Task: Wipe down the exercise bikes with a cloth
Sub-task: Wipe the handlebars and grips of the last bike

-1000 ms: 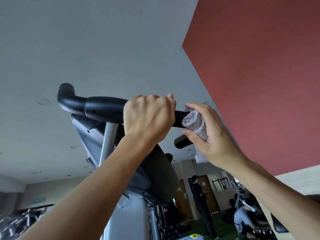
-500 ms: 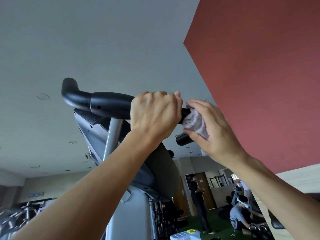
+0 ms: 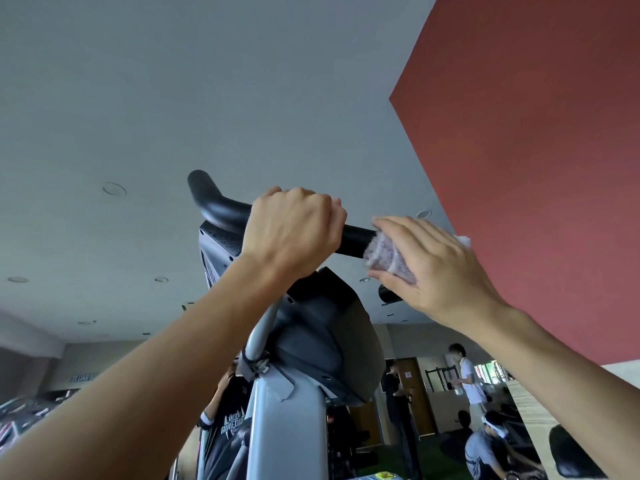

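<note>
Handlebar (image 3: 353,239) of black foam runs across the middle of the head view, its left end (image 3: 202,188) curving upward against the grey ceiling (image 3: 207,81). The left hand (image 3: 291,233) grips the bar from above, fingers (image 3: 325,209) curled tight over it and pressed together, knuckles toward the camera. Just to its right, a short stretch of bare bar shows before the cloth (image 3: 388,256), a greyish, fuzzy wad wrapped round the bar. The right hand (image 3: 440,268) holds that cloth against the bar, its fingers (image 3: 398,225) lying over the top and the thumb (image 3: 391,280) under it, pinching the wad between them; a pale corner of cloth (image 3: 464,240) pokes out behind the back of the hand. Below the thumb a second black bar end (image 3: 389,294) juts out. Under the bar sits the bike's dark console housing (image 3: 325,337), seen from beneath, carried on a grey metal post (image 3: 287,427). A red wall (image 3: 536,150) fills the upper right. Far back in the room stand a person in a white shirt (image 3: 467,375) and a person in dark clothes (image 3: 398,403), with another person (image 3: 488,445) low near the green floor (image 3: 440,462). Behind the post a person in a black printed shirt (image 3: 228,427) is partly hidden
</note>
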{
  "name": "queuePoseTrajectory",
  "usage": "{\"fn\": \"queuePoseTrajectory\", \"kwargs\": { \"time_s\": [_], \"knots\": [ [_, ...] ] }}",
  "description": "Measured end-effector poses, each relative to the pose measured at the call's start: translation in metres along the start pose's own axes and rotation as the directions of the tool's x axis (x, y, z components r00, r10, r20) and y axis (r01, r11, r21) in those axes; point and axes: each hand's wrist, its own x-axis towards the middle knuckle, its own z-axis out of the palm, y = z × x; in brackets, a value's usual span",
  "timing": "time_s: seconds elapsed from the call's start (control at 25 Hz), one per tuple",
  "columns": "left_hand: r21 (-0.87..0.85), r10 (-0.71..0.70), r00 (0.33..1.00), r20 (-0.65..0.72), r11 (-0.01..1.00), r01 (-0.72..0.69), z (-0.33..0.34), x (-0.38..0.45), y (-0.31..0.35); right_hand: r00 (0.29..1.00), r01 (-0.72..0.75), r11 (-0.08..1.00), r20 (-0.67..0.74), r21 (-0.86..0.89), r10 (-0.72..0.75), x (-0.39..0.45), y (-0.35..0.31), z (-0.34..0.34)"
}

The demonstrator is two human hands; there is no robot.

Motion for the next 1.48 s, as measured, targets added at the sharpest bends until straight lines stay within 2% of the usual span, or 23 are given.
{"fn": "queuePoseTrajectory", "kwargs": {
  "time_s": [0.08, 0.2, 0.4, 0.6, 0.8, 0.96, 1.04, 1.16, 1.28, 1.4, 1.48],
  "knots": [
    [-0.019, -0.087, 0.995, 0.039, 0.996, 0.088, -0.007, 0.001, -0.012, 0.999, -0.043, 0.999, -0.014, 0.023, 0.043, -0.010, 0.006, -0.001],
    [-0.032, -0.146, 0.989, 0.028, 0.989, 0.147, -0.008, -0.006, -0.037, 0.995, -0.099, 0.993, 0.015, 0.066, 0.098, -0.005, 0.002, -0.004],
    [-0.052, -0.165, 0.986, -0.007, 0.985, 0.165, -0.004, -0.003, -0.027, 0.998, 0.054, 0.998, 0.026, -0.031, -0.053, 0.048, -0.042, 0.003],
    [-0.169, -0.115, 0.993, 0.022, 0.979, 0.117, -0.007, -0.006, -0.057, 0.998, 0.058, 0.998, 0.030, 0.023, -0.059, 0.042, -0.035, 0.001],
    [-0.209, -0.033, 0.996, 0.079, 0.977, 0.049, -0.006, -0.008, -0.067, 0.994, -0.099, 0.994, 0.043, 0.034, 0.098, 0.025, -0.022, -0.011],
    [-0.307, 0.082, 0.962, 0.259, 0.952, 0.002, -0.016, 0.003, -0.085, 0.956, -0.288, 0.952, 0.086, 0.101, 0.281, 0.024, -0.021, -0.020],
    [-0.314, 0.097, 0.958, 0.271, 0.949, -0.007, -0.018, 0.002, -0.092, 0.929, -0.360, 0.925, 0.142, 0.119, 0.343, 0.025, -0.021, -0.026],
    [-0.249, -0.006, 0.969, 0.245, 0.966, 0.069, -0.020, 0.000, -0.079, 0.884, -0.451, 0.876, 0.222, 0.168, 0.412, 0.030, -0.021, -0.029],
    [-0.215, -0.119, 0.951, 0.286, 0.959, 0.185, -0.026, 0.000, -0.069, 0.832, -0.548, 0.797, 0.272, 0.255, 0.484, 0.044, -0.020, -0.027],
    [-0.222, -0.150, 0.940, 0.305, 0.949, 0.224, -0.024, 0.004, -0.069, 0.765, -0.636, 0.716, 0.360, 0.287, 0.534, 0.061, -0.010, -0.024],
    [-0.230, -0.114, 0.930, 0.349, 0.952, 0.203, -0.025, 0.005, -0.071, 0.712, -0.688, 0.657, 0.467, 0.309, 0.525, 0.077, -0.006, -0.023]
  ]
}}
